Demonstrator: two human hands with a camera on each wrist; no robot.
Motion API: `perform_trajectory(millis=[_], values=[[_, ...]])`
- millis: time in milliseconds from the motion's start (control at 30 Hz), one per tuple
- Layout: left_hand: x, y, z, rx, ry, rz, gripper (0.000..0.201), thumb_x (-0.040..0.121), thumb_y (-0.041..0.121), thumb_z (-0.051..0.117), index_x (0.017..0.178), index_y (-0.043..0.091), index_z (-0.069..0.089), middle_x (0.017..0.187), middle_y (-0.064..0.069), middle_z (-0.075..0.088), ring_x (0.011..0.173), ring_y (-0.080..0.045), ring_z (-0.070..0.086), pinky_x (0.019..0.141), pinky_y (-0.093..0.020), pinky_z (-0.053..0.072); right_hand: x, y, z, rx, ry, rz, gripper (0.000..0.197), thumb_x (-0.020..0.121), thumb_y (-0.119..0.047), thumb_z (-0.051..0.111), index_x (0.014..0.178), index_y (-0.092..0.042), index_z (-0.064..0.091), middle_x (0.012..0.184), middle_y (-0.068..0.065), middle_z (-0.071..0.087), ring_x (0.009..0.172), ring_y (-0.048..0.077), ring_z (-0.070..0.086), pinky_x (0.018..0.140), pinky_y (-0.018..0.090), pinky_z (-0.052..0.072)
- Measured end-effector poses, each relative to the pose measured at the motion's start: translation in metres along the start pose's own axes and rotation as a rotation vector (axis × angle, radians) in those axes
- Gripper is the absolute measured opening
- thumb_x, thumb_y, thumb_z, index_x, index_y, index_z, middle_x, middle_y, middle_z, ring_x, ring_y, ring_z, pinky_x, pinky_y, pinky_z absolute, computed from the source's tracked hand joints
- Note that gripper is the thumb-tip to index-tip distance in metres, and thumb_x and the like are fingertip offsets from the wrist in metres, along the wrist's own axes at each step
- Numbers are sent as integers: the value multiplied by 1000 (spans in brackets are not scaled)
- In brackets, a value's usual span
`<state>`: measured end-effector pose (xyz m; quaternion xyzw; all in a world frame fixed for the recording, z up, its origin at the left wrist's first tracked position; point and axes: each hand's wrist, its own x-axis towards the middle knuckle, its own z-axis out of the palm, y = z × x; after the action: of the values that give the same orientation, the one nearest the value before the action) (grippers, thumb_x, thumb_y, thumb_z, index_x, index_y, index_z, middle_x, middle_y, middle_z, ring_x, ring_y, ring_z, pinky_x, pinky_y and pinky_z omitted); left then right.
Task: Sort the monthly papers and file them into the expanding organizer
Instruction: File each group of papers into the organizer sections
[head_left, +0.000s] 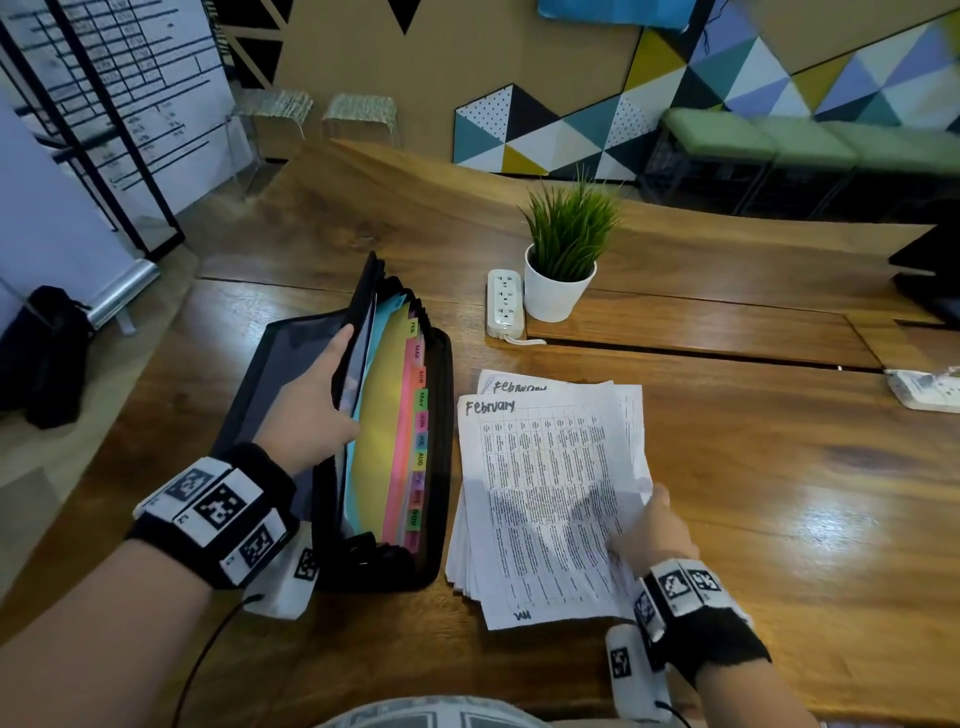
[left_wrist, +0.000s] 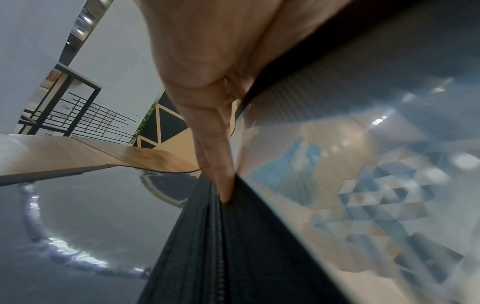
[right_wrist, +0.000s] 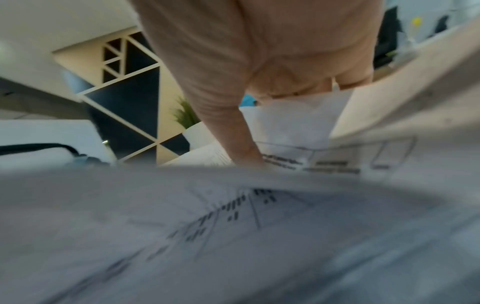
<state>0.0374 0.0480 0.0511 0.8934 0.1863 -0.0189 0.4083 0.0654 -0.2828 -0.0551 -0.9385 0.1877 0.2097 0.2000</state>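
A black expanding organizer (head_left: 439, 447) lies open on the wooden table, showing coloured dividers with month tabs (head_left: 420, 421) from FEB to NOV. My left hand (head_left: 311, 410) grips its front wall, thumb outside and fingers tucked into the first pocket; the left wrist view shows the thumb (left_wrist: 221, 174) pressed on the black edge (left_wrist: 233, 246). To the right lies a stack of white printed papers (head_left: 540, 499); the top two sheets read "February". My right hand (head_left: 649, 525) pinches the top sheet's right edge, lifting it. In the right wrist view the thumb (right_wrist: 241, 148) lies on the sheet (right_wrist: 298, 127).
A potted green plant (head_left: 563, 260) and a white power strip (head_left: 504, 301) stand behind the papers. Another white power strip (head_left: 924, 389) sits at the right edge. A dark bag (head_left: 47, 353) is on the floor at left. Green benches (head_left: 779, 140) line the far wall.
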Motion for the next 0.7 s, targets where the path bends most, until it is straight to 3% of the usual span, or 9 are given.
perform_trajectory(millis=[100, 200, 267, 333, 367, 467, 567, 667, 700], values=[[0, -3, 0, -3, -11, 13, 91, 86, 0, 58, 149, 41, 7, 127, -11, 57, 48, -9, 48, 44, -20, 35, 8, 2, -3, 84, -106, 16, 74, 77, -8, 69, 138, -12, 26, 109, 10, 58, 82, 20, 58, 72, 29, 54], [1, -4, 1, -9, -27, 16, 95, 83, -3, 60, 149, 41, 7, 118, 6, 50, 48, -12, 49, 46, -22, 37, 12, 3, -1, -7, -96, 0, 67, 77, -12, 68, 135, -8, 35, 117, 11, 50, 95, 23, 56, 82, 32, 53], [3, -4, 1, -7, -35, 12, 97, 81, -4, 61, 149, 41, 7, 105, 9, 53, 49, -13, 49, 47, -24, 38, 10, 2, -4, -22, -91, -17, 59, 79, -15, 65, 133, -10, 41, 123, 13, 49, 96, 23, 58, 81, 34, 54], [4, -5, -1, -4, -34, -2, 98, 81, -5, 60, 149, 41, 8, 79, 4, 55, 46, -12, 45, 44, -22, 36, 7, 3, -13, 45, -91, -46, 43, 83, -17, 60, 124, -8, 50, 111, 10, 59, 83, 16, 61, 63, 26, 53], [4, -6, -3, -4, -32, -8, 98, 81, -6, 59, 149, 42, 8, 73, 4, 52, 44, -11, 43, 43, -20, 35, 5, 4, -18, 88, -105, -58, 38, 84, -18, 59, 120, -8, 53, 104, 8, 62, 79, 15, 61, 58, 23, 50], [4, -6, -9, -19, -40, -12, 100, 79, -7, 59, 148, 44, 8, 80, 1, 58, 41, -9, 42, 41, -20, 36, -7, 9, -33, 155, -187, -113, 30, 87, -19, 57, 116, -11, 56, 96, 3, 65, 81, 15, 64, 62, 26, 53], [4, -8, -12, -55, -48, -8, 102, 77, -8, 58, 148, 46, 8, 89, 0, 62, 36, -4, 40, 39, -17, 35, -27, 7, -50, 231, -253, -210, 17, 88, -15, 58, 104, -19, 58, 83, -11, 63, 70, 4, 62, 51, 18, 45], [3, -6, -14, -72, -57, 36, 96, 81, -3, 60, 149, 41, 8, 86, -1, 60, 42, -1, 47, 41, -16, 41, -45, 1, -76, 446, -139, -254, 6, 87, -15, 62, 92, -16, 62, 71, -10, 67, 57, 10, 63, 50, 19, 41], [3, -5, -15, -69, -63, 46, 96, 81, -1, 62, 149, 40, 8, 85, 1, 59, 51, 3, 51, 50, -21, 47, -49, -2, -86, 489, -104, -273, 7, 86, -17, 62, 92, -15, 65, 72, -6, 70, 57, 13, 66, 50, 21, 43]])
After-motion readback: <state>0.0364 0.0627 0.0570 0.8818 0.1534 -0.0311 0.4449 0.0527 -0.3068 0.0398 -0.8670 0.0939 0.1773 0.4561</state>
